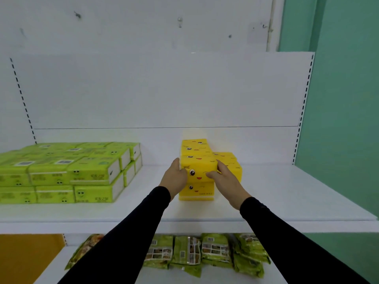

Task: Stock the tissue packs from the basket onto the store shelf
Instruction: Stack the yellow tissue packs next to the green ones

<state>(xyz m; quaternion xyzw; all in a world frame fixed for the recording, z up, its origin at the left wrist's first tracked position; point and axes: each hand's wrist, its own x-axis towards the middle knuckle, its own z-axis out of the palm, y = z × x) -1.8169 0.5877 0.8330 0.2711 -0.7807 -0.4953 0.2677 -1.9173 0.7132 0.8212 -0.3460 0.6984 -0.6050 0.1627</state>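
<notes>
Bright, even, diffuse light leaves only faint shadows on the white metal shelf [266, 191], while wide-angle distortion bends the edges and detail stays slightly soft.

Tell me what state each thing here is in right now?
Top yellow tissue pack: held on both sides, sitting on another yellow pack.
Yellow tissue stack: two layers high behind.
Green tissue packs: stacked two high, untouched.
Left hand: pressing the pack's left side.
Right hand: gripping its right side.
Green snack bags: lying on the lower shelf.
</notes>
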